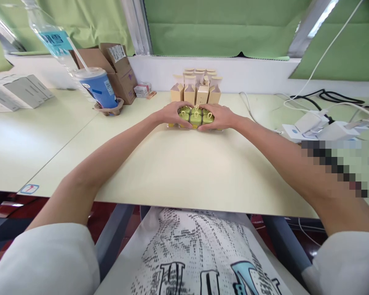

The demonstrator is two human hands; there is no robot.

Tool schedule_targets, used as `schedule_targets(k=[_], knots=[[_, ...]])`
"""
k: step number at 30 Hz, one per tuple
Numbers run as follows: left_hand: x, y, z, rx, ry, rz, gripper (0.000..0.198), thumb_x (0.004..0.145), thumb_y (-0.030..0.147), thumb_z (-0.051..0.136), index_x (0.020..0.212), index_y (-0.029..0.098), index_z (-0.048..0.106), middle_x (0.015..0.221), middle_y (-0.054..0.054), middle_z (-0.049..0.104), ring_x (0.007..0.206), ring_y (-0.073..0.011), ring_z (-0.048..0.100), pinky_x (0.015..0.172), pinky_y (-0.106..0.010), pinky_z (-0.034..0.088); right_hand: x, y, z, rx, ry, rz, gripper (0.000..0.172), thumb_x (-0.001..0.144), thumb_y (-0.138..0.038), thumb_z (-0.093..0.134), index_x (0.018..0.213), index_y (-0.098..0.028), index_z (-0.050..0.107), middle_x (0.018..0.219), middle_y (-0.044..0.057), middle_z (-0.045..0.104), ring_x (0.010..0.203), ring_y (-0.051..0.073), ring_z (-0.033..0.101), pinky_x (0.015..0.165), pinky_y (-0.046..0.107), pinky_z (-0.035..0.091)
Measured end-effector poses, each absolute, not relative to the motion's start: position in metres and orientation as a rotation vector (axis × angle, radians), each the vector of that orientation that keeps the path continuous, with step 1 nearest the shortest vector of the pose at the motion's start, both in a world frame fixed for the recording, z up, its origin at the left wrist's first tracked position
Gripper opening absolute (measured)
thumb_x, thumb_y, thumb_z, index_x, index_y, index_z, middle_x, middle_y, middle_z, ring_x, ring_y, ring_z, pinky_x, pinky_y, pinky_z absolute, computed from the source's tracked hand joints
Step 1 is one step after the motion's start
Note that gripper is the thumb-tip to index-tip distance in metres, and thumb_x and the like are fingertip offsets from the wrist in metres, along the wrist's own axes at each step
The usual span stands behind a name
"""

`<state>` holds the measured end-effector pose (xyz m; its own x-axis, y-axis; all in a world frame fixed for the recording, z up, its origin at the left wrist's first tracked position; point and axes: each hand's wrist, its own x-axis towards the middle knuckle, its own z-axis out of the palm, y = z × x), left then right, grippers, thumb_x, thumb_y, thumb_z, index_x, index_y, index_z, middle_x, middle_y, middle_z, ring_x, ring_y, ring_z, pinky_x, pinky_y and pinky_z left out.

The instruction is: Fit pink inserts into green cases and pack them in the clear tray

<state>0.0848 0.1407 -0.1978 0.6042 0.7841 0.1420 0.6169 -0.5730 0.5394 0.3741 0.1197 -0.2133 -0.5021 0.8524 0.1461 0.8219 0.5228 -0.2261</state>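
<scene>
A tight cluster of several small green square-topped containers (pixel 196 119) with pale loops on top sits toward the back of the table. My left hand (pixel 174 113) curves around the cluster's left side, thumb along the front. My right hand (pixel 219 116) grips the right side the same way, so the containers are pressed together between both hands. Beneath them, a clear edge (pixel 223 130), perhaps of a tray or packaging, shows in part. Just behind stand several small open cream cardboard boxes (pixel 190 94) with their flaps up. Fingers hide the cluster's outer sides.
On the left of the table (pixel 184 172) are a blue drink cup (pixel 100 92) with a straw in a cardboard holder, a clear bottle (pixel 53 39), a brown carton (pixel 121 76) and white boxes (pixel 21 90). Cables and white chargers (pixel 313 123) lie at the right.
</scene>
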Motion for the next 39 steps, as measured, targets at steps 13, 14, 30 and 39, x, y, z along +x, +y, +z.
schedule_targets(k=[13,14,30,39], knots=[[0.085,0.103,-0.21,2.502,1.076,0.598,0.111,0.062,0.087,0.097,0.155,0.028,0.078,0.158,-0.014,0.074,0.157,-0.0474,0.059,0.141,-0.061,0.043,0.383,0.08,-0.214,-1.333,-2.559,0.181,0.118,0.079,-0.09,0.078,0.173,-0.02,0.061,0.172,0.025,0.067,0.156,0.057,0.06,0.125,0.075,0.05],[0.084,0.105,-0.212,2.514,1.074,0.625,0.118,0.062,0.091,0.097,0.158,0.027,0.075,0.162,-0.016,0.07,0.162,-0.0488,0.054,0.143,-0.063,0.04,0.384,0.08,-0.214,-1.326,-2.555,0.182,0.121,0.079,-0.092,0.078,0.174,-0.02,0.06,0.173,0.025,0.065,0.157,0.057,0.059,0.127,0.076,0.049],[0.029,0.105,-0.118,2.626,1.037,0.373,0.07,0.079,0.092,0.09,0.116,0.033,0.089,0.132,-0.006,0.085,0.133,-0.0383,0.076,0.122,-0.052,0.06,0.409,0.079,-0.113,-1.31,-2.531,0.3,0.06,0.094,-0.086,0.08,0.106,-0.029,0.09,0.117,0.012,0.088,0.113,0.042,0.082,0.105,0.061,0.063],[0.074,0.121,-0.082,2.513,1.336,-0.356,0.057,0.06,0.068,0.093,0.107,0.035,0.095,0.111,0.0,0.091,0.111,-0.0338,0.083,0.106,-0.043,0.062,0.295,0.074,-0.117,-1.389,-2.681,0.288,0.108,0.074,-0.072,0.107,0.163,-0.029,0.065,0.152,0.014,0.08,0.131,0.043,0.079,0.103,0.052,0.065]])
